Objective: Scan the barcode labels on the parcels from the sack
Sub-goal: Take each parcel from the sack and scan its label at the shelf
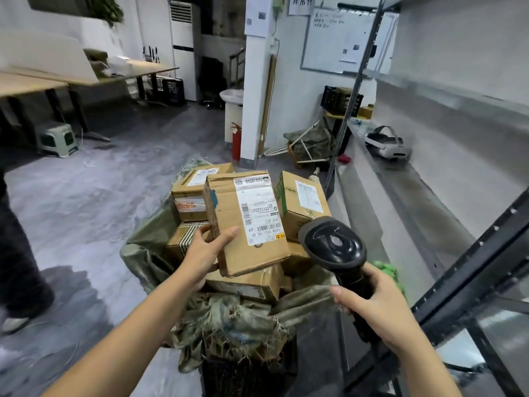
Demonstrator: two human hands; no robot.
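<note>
Gripping a cardboard parcel (pixel 246 222) by its near-left corner, label up, above the open sack (pixel 229 319), the left hand (pixel 204 250) holds it just left of the black scanner (pixel 335 247) clasped in the right hand (pixel 372 310).

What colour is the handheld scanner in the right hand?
Black all over; the handheld barcode scanner, gripped by the right hand, shows best in the head view.

Grey mottled floor (pixel 94 202) across left and centre of frame. Wooden-topped tables (pixel 86 78) on black legs, upper left. White pillar (pixel 254 110) at centre top; red fire extinguisher (pixel 236 141) at its base. Whiteboard (pixel 337 38) on the white wall, upper right. Metal shelving (pixel 429 167) along the right edge.
</note>
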